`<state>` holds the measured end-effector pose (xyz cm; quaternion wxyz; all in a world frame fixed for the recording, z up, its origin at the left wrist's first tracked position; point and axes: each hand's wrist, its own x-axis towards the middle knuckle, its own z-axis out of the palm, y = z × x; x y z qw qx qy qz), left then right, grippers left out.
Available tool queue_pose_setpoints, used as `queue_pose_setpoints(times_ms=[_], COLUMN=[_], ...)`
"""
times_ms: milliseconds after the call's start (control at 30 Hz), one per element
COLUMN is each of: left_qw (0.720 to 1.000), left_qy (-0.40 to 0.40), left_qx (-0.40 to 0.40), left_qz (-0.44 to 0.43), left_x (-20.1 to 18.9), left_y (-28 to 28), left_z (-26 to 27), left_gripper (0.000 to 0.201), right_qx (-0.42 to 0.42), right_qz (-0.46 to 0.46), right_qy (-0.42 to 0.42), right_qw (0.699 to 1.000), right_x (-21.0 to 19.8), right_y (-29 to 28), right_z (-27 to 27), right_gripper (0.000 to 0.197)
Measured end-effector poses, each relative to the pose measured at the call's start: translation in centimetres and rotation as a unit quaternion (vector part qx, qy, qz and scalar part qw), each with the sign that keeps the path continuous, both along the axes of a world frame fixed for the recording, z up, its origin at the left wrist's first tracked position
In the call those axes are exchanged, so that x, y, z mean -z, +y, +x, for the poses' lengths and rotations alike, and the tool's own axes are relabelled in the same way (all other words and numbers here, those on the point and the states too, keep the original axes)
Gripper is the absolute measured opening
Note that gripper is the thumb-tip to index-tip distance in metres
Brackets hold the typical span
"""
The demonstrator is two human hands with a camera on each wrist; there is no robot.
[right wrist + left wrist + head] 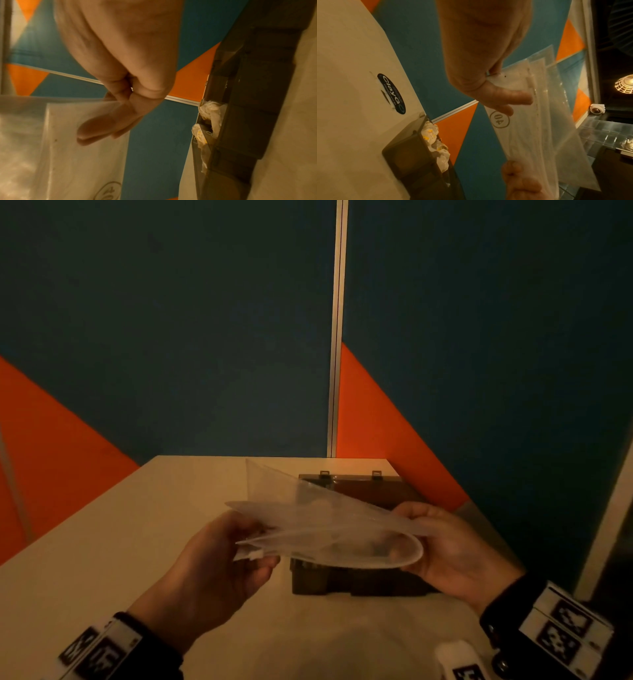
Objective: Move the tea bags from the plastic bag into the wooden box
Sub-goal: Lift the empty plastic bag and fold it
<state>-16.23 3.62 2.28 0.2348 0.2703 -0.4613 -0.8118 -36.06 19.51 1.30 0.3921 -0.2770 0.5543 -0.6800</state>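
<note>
Head view, scanning from the left of the frame. My left hand (219, 563) sits lower left of centre, thumb and fingers pinched on the near corner of the plastic bag (318, 525). The bag hangs across the middle of the frame, held flat and folded, above the table (102, 542). I see no tea bags through it; it looks empty, though the film is hazy. Behind and below the bag, centre right, the wooden box (359, 580) stands on the table with its lid thrown back. Right of that, my right hand (455, 546) has its fingers curled under the bag's other end, thumb on top, gripping it.

Left wrist view: thumb (505, 96) pressed on the bag's sealed strip, a circled "04" printed just below it. Lower left of that frame, tea bags (436, 147) heaped in the box, some standing above its rim. A round sticker (391, 93) is on the table at mid left.

Right wrist view: fingers (106, 121) flat against the bag at centre; tea bags again showing over the box edge at right.

Judgement: transfer looks done or nearly so.

Risks:
- The lid could crush or catch the proud tea bags if shut without pressing them down.
- The bag's trailing edge could drag across the heap and flick one out onto the table.
- A tea bag stuck in a fold could go unnoticed.
</note>
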Motion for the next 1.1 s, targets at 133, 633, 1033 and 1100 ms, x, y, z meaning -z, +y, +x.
queue_pose_setpoints(times_ms=[133,633,1033,1100], left_qw=[0.998,0.897,0.972,0.977], left_qy=[-0.004,-0.057,-0.013,-0.002], left_qx=[0.063,0.177,0.075,0.105], left_qz=[0.005,-0.400,-0.224,-0.184], left_x=[-0.4,-2.0,-1.5,-1.1], left_y=[-0.5,-0.6,1.8,2.2], left_z=[0.5,1.2,-0.9,-1.1], left_gripper=[0.048,0.052,0.077,0.036], right_qx=[-0.018,-0.153,0.030,0.032], right_qz=[0.007,0.187,-0.064,-0.076], right_qy=[-0.013,0.277,0.199,0.181], right_qw=[1.000,0.930,0.978,0.980], right_x=[-0.3,-1.7,-1.4,-1.2], right_y=[0.3,-0.5,-2.3,-2.4], right_z=[0.4,2.2,4.3,4.5], right_gripper=[0.037,0.052,0.037,0.036])
